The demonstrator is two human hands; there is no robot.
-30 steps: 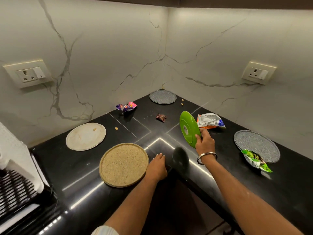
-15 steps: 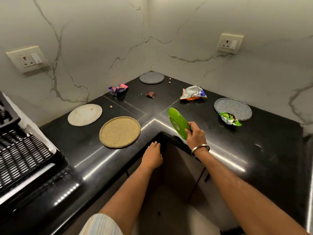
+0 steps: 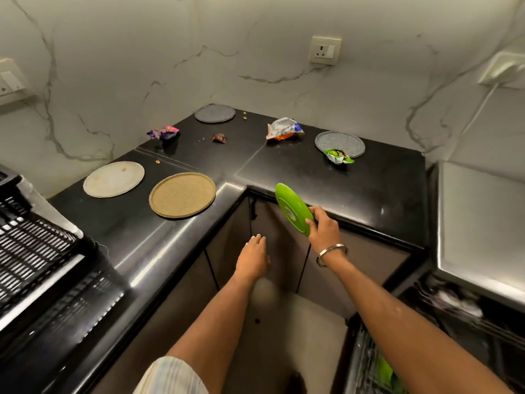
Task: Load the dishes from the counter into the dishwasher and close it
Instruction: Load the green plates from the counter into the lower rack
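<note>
One green plate [image 3: 292, 209] on edge, rim pinched by right hand [image 3: 324, 227].

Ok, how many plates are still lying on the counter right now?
4: a white plate at the left, a tan plate beside it, a grey plate in the far corner, and a grey plate at the right with a green wrapper on its edge.

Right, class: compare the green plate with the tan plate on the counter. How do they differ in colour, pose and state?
The green plate is bright and glossy; the tan plate is dull and speckled. The green plate is tilted on edge in the air, pinched by the right hand; the tan plate lies flat on the black counter, untouched. The green plate looks smaller than the tan plate. Both are round.
</note>
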